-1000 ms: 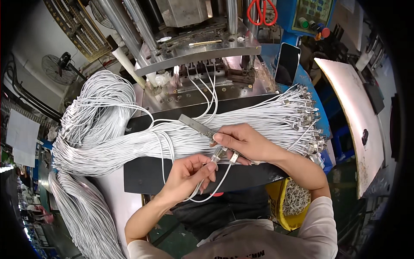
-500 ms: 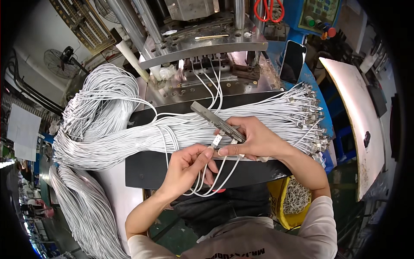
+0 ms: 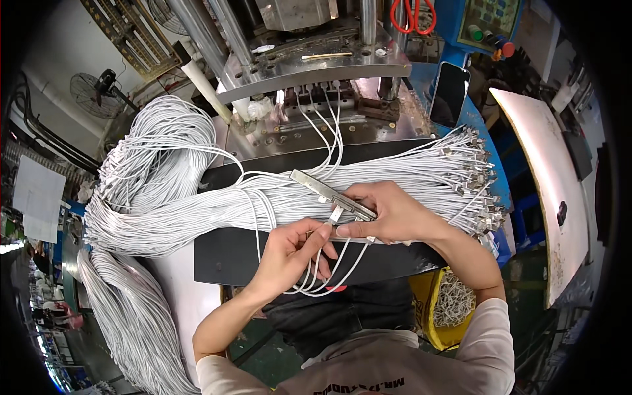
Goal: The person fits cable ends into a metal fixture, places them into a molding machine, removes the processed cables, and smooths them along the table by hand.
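My right hand [image 3: 390, 212] grips a narrow metal bar fixture [image 3: 315, 185] near its lower right end, thumb below and fingers behind. Between my left hand's thumb and forefinger is a white cable, pinched just behind its metal-tipped connector [image 3: 336, 214]. My left hand [image 3: 289, 253] keeps that connector at the bar's lower edge; whether it is seated there is hard to tell. More white cables [image 3: 349, 268] hang in loops from beside my right thumb, below the bar. Both hands are in front of a thick bundle of white cables [image 3: 197, 220] lying crosswise.
Behind the bundle stands a metal press [image 3: 316, 74], with several cables running into its lower block. A phone [image 3: 450, 95] leans at its right, near red-handled scissors [image 3: 413, 16]. Metal cable ends [image 3: 484, 191] fan out at right. A yellow bin [image 3: 429, 329] holds small pale pieces.
My right hand has tilted the bar, so more of its bright face shows and its far end sits lower. My left hand's connector has stayed close to the bar. The view has shifted slightly.
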Demonstrator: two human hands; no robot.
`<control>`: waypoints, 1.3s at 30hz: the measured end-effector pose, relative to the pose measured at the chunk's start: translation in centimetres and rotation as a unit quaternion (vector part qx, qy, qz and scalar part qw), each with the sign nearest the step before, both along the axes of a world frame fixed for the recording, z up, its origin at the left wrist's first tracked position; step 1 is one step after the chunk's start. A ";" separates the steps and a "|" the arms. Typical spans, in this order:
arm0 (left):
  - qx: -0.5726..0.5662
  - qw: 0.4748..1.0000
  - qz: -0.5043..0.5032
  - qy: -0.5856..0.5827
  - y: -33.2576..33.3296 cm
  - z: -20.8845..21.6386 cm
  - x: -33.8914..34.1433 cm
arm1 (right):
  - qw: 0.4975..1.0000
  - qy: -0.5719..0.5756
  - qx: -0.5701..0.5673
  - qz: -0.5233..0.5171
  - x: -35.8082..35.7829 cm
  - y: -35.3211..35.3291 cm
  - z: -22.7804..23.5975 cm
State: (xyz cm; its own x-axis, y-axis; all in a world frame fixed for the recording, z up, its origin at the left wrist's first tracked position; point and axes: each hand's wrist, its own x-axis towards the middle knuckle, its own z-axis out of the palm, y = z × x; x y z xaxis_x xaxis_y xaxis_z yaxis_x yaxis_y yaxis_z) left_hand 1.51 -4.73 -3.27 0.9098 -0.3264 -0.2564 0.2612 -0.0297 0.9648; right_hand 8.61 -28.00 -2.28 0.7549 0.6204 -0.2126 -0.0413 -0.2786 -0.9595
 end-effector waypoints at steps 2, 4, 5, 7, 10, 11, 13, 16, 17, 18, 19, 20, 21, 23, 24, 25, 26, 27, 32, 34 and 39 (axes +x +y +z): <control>-0.053 0.997 0.021 0.049 0.0 0.4 0.0 | 1.000 0.007 0.002 -0.005 0.2 -0.1 0.0; -0.160 0.975 0.062 0.145 -0.2 1.2 0.1 | 0.998 0.042 0.022 -0.033 0.4 -0.5 0.1; -0.160 0.975 0.062 0.145 -0.2 1.0 0.0 | 0.997 0.059 0.032 -0.047 0.6 -0.7 0.2; -0.158 0.981 0.058 0.096 0.0 0.4 -0.3 | 0.998 0.048 0.018 -0.042 0.7 -1.1 0.5; -0.145 0.985 0.057 0.071 0.5 0.1 -0.2 | 0.999 0.028 -0.007 -0.033 0.7 -1.3 0.7; -0.134 0.987 0.058 0.071 0.7 0.1 -0.1 | 1.000 0.009 -0.015 -0.012 0.6 -1.2 0.6; -0.123 0.988 0.058 0.071 0.9 0.1 0.1 | 0.999 -0.029 -0.031 0.029 0.5 -1.1 0.4; -0.097 0.991 0.053 0.078 0.8 0.3 0.1 | 0.997 -0.031 -0.046 0.053 0.3 -1.0 0.3; -0.096 0.991 0.054 0.079 0.8 0.4 0.2 | 0.996 -0.032 -0.054 0.065 0.3 -1.0 0.2; -0.095 0.991 0.058 0.081 0.7 0.5 0.2 | 0.996 -0.031 -0.053 0.065 0.3 -1.0 0.2; -0.093 0.990 0.063 0.083 0.6 0.7 0.3 | 0.996 -0.038 -0.056 0.065 0.4 -1.1 0.3; -0.090 0.990 0.067 0.084 0.6 0.8 0.3 | 0.995 -0.044 -0.059 0.065 0.5 -1.1 0.3; -0.090 0.990 0.066 0.084 0.5 0.7 0.3 | 0.995 -0.052 -0.061 0.064 0.5 -1.2 0.4; -0.081 0.991 0.079 0.065 0.4 0.6 0.2 | 0.994 -0.065 -0.060 0.071 0.3 -1.2 0.4; -0.077 0.992 0.083 0.054 0.3 0.6 0.3 | 0.992 -0.078 -0.061 0.076 0.3 -1.3 0.4; -0.076 0.993 0.080 0.051 0.2 0.7 0.1 | 0.991 -0.092 -0.062 0.081 0.2 -1.4 0.5; -0.060 0.994 0.084 0.035 0.1 0.7 -0.2 | 0.990 -0.096 -0.062 0.077 0.3 -1.7 0.7; -0.044 0.995 0.089 0.018 0.0 0.8 -0.5 | 0.981 -0.141 -0.087 0.100 0.4 -2.2 1.0; 0.039 0.979 0.108 -0.168 1.6 3.4 -0.5 | 0.985 -0.101 -0.123 0.063 1.7 -6.4 3.8; 0.015 0.971 0.144 -0.188 0.9 5.0 3.2 | 0.970 -0.171 -0.171 0.006 3.7 -6.8 5.1; -0.121 0.985 0.088 0.082 -1.8 3.1 16.3 | 0.765 -0.449 -0.461 0.017 9.3 -4.8 -0.6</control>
State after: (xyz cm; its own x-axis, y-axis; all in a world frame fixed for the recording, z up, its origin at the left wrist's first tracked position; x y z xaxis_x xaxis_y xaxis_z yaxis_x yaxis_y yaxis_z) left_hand 17.86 -6.55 -0.13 0.9109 -0.2366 -0.3380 0.3940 0.2553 0.8829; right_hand 17.92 -32.78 -2.90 0.8404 0.5415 0.0232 0.5414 -0.8407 0.0086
